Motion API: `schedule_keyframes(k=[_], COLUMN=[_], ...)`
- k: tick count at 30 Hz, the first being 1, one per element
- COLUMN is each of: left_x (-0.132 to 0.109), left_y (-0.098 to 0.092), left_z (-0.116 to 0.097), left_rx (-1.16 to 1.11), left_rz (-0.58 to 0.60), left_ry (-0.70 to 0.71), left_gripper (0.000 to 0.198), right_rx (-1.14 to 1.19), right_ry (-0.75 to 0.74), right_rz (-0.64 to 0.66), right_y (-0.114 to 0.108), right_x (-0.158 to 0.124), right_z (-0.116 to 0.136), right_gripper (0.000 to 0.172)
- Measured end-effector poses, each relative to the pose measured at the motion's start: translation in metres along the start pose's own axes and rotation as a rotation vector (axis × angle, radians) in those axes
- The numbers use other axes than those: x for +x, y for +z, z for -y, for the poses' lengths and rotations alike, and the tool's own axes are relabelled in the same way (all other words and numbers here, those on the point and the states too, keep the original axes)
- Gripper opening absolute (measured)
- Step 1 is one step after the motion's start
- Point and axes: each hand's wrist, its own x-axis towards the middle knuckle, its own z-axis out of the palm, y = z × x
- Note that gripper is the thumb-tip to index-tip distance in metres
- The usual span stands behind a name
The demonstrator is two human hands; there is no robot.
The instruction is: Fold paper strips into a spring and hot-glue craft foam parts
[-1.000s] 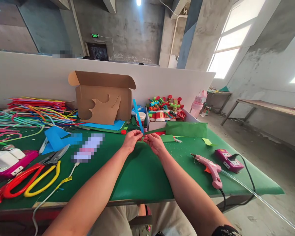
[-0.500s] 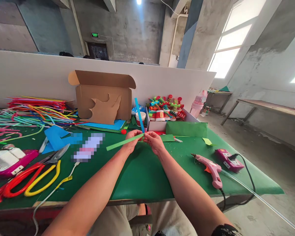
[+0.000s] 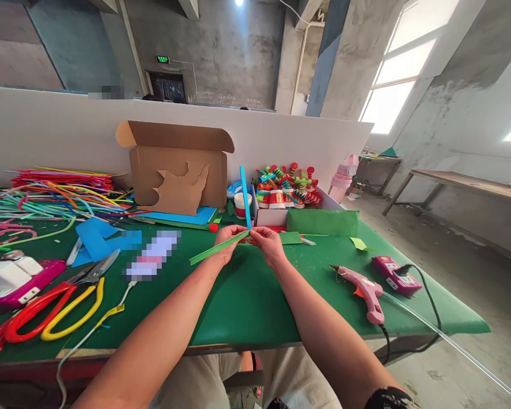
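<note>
Head view showed the left hand [image 3: 229, 241] and right hand [image 3: 268, 241] pinching a blue strip [image 3: 246, 196] and green strip [image 3: 213, 250] together, seemingly mid-fold, the next crease calling for squared edges

This is looking like a handicraft workshop; heaped pipe cleaners [image 3: 63, 180] are covering the far left of a green workbench [image 3: 247, 301]; scissors [image 3: 94, 274] and a pink glue gun [image 3: 366, 288] are lying on it; paper strips [image 3: 245, 196] are being held; bright, similar figures [image 3: 276, 197] are crowding a white box [image 3: 272, 218]; behind, a green exit sign [image 3: 162, 59] is glowing before a rough concrete wall [image 3: 234, 57].
</note>
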Motion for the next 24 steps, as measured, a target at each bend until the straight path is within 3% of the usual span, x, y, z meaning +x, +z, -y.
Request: schedule_keyframes(k=[11, 24], left_x=[-0.0029, 0.0015], left_y=[0.0004, -0.0024], left_z=[0.0011, 0.0013], left_rx=[0.027, 0.195], left_rz=[0.09, -0.055], left_ry=[0.0, 0.056], left_gripper=[0.036, 0.04], right_rx=[-0.016, -0.034], right_ry=[-0.097, -0.009], right_rz=[-0.059, 0.059], right_y=[-0.0014, 0.0025], right_x=[0.002, -0.0023], right_z=[-0.0016, 0.0002], right_gripper=[0.036, 0.038])
